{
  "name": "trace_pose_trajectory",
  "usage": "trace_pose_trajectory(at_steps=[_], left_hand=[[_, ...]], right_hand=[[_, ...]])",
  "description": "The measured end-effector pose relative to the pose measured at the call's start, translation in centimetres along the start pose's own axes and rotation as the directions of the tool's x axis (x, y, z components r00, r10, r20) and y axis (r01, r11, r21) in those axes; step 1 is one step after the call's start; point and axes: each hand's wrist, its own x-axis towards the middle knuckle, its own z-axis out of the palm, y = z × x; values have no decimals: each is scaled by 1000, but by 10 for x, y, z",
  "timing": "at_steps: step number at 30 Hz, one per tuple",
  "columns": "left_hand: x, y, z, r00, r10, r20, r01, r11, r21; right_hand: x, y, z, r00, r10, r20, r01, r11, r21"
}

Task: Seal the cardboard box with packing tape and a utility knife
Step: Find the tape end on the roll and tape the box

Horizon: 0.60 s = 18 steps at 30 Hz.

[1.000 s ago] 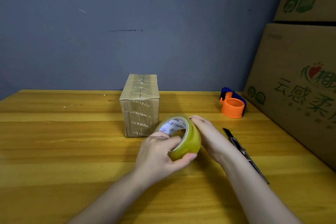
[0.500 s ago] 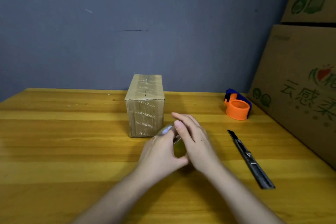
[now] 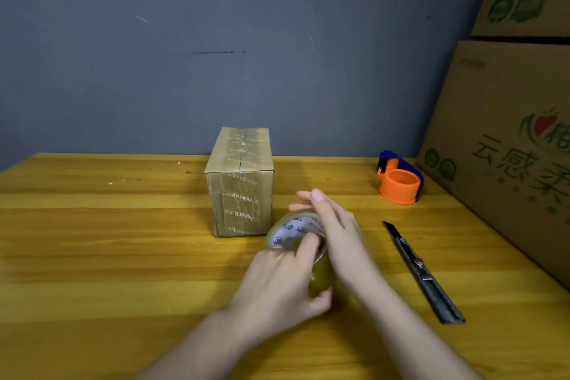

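Left hand (image 3: 279, 282) grasps tape roll (image 3: 297, 233), fingers through its core; right hand (image 3: 334, 230) lies flat-fingered against the roll's 3 o'clock side. Cardboard box (image 3: 240, 185) just beside at 11 o'clock. Utility knife (image 3: 422, 271) untouched at 3 o'clock. Judgement: early stage; no fresh strip visibly pulled; taping and cutting remain.

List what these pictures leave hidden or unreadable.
- Head view: the tape roll is largely covered by the left hand and right hand; its loose end cannot be found.
- The small cardboard box: back and bottom face away.
- The large cartons are cut off by the right edge.
- The utility knife: blade lock too small.
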Motion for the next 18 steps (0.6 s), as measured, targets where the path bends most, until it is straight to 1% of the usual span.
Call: trace_pose_trajectory(at_steps=[1, 3, 5, 6, 8, 9, 11, 14, 18], left_hand=[[-1, 1, -1, 999, 31, 9, -31, 1000, -6], [-4, 3, 2, 995, 101, 14, -101, 994, 32], [-6, 4, 4, 989, 147, 21, -148, 988, 42], [-7, 3, 5, 987, 161, 23, -162, 986, 37], [-7, -2, 6, 981, 192, 14, -192, 980, 47], [-7, -3, 5, 979, 203, 10, -203, 977, 60], [-5, -6, 5, 973, 229, -11, -227, 969, 97], [-5, -8, 6, 968, 242, -69, -232, 965, 124], [-6, -9, 9, 966, 222, -131, -203, 969, 142]], right_hand=[[3, -2, -4, 997, 43, 62, -45, 998, 43], [5, -6, -17, 964, 98, 248, -134, 982, 132], [4, -8, -25, 924, 66, 378, -132, 979, 152], [4, -7, -26, 916, 42, 399, -109, 983, 146], [4, -4, -22, 931, -1, 366, -66, 983, 172], [4, -3, -19, 948, -21, 318, -49, 976, 210], [5, 2, -13, 973, -89, 213, 29, 963, 269], [6, 9, -7, 973, -193, 126, 156, 954, 256], [3, 11, -3, 975, -211, 68, 192, 956, 220]])
